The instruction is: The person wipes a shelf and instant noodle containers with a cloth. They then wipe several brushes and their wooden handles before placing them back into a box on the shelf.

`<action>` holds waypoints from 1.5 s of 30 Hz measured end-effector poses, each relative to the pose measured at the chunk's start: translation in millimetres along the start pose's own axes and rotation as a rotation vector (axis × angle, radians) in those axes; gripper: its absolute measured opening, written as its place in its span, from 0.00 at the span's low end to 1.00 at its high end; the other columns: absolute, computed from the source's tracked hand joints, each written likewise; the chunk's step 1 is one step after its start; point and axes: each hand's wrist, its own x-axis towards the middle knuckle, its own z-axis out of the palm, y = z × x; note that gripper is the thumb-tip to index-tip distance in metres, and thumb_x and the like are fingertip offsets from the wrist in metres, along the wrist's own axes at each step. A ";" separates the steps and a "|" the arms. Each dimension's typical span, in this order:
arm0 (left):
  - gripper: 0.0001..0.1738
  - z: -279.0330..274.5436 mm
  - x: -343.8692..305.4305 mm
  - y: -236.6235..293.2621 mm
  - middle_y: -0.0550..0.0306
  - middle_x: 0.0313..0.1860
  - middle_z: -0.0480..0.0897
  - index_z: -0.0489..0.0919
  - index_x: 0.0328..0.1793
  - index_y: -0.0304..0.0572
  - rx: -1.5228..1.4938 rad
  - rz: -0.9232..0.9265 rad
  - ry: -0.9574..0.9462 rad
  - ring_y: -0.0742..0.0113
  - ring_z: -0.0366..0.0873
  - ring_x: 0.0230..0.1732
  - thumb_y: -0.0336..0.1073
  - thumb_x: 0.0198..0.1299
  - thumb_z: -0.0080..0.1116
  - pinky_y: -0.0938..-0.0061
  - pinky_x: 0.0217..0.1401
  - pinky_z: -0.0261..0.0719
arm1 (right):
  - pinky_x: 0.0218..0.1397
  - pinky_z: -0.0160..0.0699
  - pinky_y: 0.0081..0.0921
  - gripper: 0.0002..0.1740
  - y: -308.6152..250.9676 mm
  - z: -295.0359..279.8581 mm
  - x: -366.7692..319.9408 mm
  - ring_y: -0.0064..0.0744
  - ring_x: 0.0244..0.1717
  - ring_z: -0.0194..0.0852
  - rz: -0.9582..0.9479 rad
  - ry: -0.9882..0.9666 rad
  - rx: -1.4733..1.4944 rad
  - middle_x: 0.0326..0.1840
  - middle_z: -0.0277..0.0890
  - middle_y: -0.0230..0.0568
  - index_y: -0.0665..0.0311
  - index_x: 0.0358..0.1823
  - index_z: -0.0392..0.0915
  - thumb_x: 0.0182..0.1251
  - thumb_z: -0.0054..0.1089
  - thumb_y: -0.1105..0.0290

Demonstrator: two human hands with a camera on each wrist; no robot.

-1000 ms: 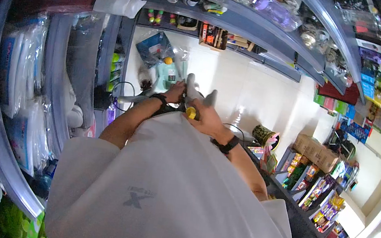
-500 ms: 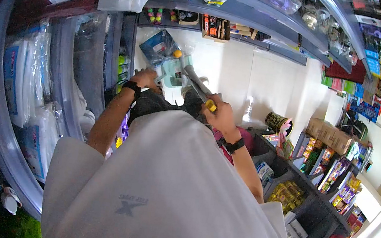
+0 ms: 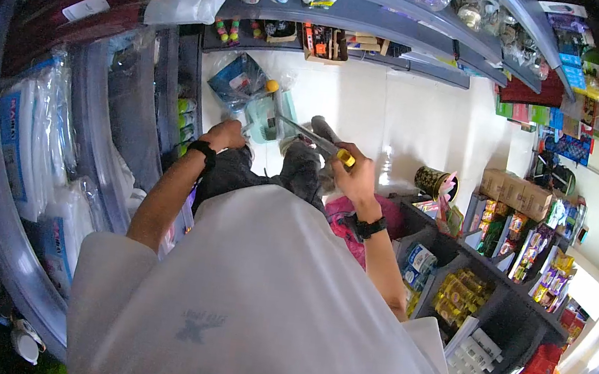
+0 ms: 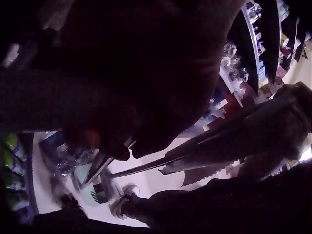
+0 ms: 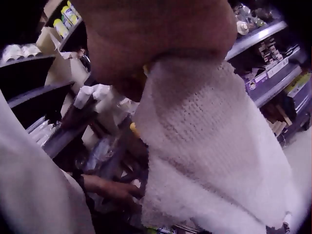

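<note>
Cloth [image 5: 204, 131] held in right hand [image 3: 355, 179], fingers curled closed around it and yellow-ended pole [image 3: 346, 158]; cloth draped below grip. Pole slanted from grip toward pale green dustpan [image 3: 261, 125] on floor [image 3: 368, 98]. Left hand [image 3: 225, 134] bent-fingered, well apart from right grip; whether anything is held there cannot be told.

A shop, with shelves [image 3: 382, 22] of packaged goods and racks of bagged snacks [image 3: 552, 281].

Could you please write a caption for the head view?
Above a shop's pale floor, beside stocked grey shelves, the right hand grips a yellow-ended rod.
</note>
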 end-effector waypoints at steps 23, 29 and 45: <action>0.41 35.6 -0.2 28.1 0.38 0.55 0.79 0.68 0.62 0.35 -0.138 0.251 -0.088 0.45 0.77 0.58 0.48 0.44 0.71 0.58 0.58 0.75 | 0.34 0.77 0.30 0.17 -24.6 4.1 9.0 0.37 0.27 0.79 -0.087 -0.111 -0.031 0.27 0.79 0.52 0.67 0.48 0.79 0.62 0.61 0.64; 0.46 32.0 -10.2 43.4 0.38 0.54 0.78 0.66 0.66 0.37 0.007 0.310 -0.015 0.44 0.75 0.59 0.49 0.42 0.73 0.57 0.60 0.74 | 0.40 0.81 0.41 0.23 -38.6 10.1 3.3 0.54 0.34 0.82 -0.187 -0.270 -0.059 0.34 0.81 0.55 0.61 0.51 0.78 0.53 0.64 0.61; 0.21 -9.3 -96.9 123.2 0.47 0.49 0.75 0.74 0.55 0.38 -0.238 0.672 0.109 0.46 0.77 0.51 0.32 0.54 0.62 0.59 0.52 0.77 | 0.52 0.75 0.25 0.23 -42.2 24.6 -7.5 0.26 0.45 0.78 -0.110 -0.460 0.289 0.44 0.82 0.41 0.66 0.50 0.79 0.51 0.74 0.69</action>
